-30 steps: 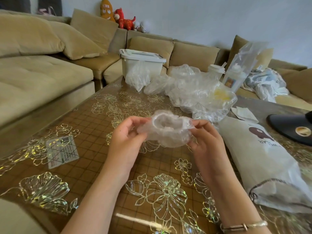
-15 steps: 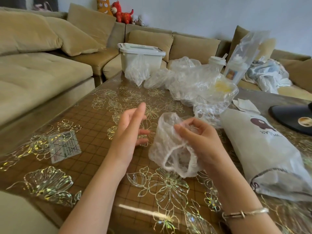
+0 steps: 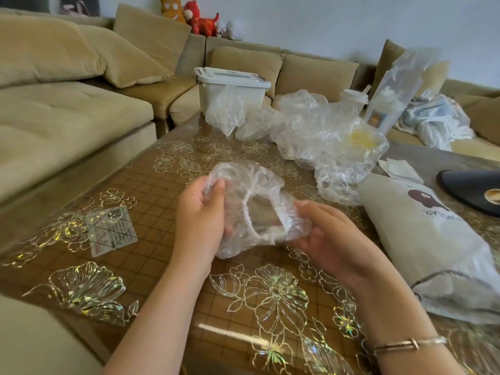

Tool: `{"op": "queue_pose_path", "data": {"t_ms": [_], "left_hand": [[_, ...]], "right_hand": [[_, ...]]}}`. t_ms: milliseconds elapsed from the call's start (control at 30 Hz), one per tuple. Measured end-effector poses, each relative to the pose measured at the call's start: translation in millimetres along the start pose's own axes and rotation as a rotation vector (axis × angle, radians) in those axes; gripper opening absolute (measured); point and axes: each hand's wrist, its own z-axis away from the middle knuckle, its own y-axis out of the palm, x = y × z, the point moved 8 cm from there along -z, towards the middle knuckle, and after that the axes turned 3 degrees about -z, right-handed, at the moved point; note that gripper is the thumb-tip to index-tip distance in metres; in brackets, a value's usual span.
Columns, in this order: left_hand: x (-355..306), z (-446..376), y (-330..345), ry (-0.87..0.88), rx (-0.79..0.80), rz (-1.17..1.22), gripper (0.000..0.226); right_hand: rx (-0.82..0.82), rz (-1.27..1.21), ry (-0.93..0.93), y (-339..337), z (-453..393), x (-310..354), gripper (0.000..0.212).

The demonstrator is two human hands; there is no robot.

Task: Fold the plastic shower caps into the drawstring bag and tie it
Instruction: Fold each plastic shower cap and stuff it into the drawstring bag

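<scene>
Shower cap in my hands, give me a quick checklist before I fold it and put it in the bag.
1. Both hands on the shower cap: ok. The left hand grips one edge and the right hand holds the other.
2. Cap spread out for folding: ok, its elastic opening faces up.
3. Cap lifted off the table: cannot tell, the lower edge may touch it.
4. Drawstring bag close by: ok, it lies beside the right hand.
5. Bag mouth open: cannot tell, the cord end looks gathered.
6. More caps left: ok, a pile of clear plastic sits behind.
</scene>
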Motion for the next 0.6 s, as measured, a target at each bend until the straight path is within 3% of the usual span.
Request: {"op": "queue_pose_path", "data": {"t_ms": [100,233,300,400,467,533,600], "left_hand": [[-2,4,4,0.06,0.007,-0.137,0.023],[10,8,17,-0.024,0.161,-0.18,0.023],[13,6,19,-0.123,0.234,-0.05,0.038],[20,8,19,-0.417,0.33,0.243,0.066],[21,14,25,-0.482,0.487,0.129,0.082],[22,21,29,-0.432,0.571,-0.075,0.067],[20,19,27,-0.354,0.492,-0.158,0.032]], "right_hand": [[-0.166,-0.193,-0.085,-11,-3,5,0.018],[-0.338,-0.136,-0.129,-27,-5,7,0.027],[-0.265,-0.125,-0.122,-22,-6,10,0.027],[-0.11,-0.069,-0.092,-11,-6,14,0.016],[-0.065,-0.024,-0.097,-7,-4,17,0.014],[-0.096,0.02,-0.107,-9,-4,17,0.015],[-0.189,0.084,-0.118,-18,-3,14,0.021]]}}
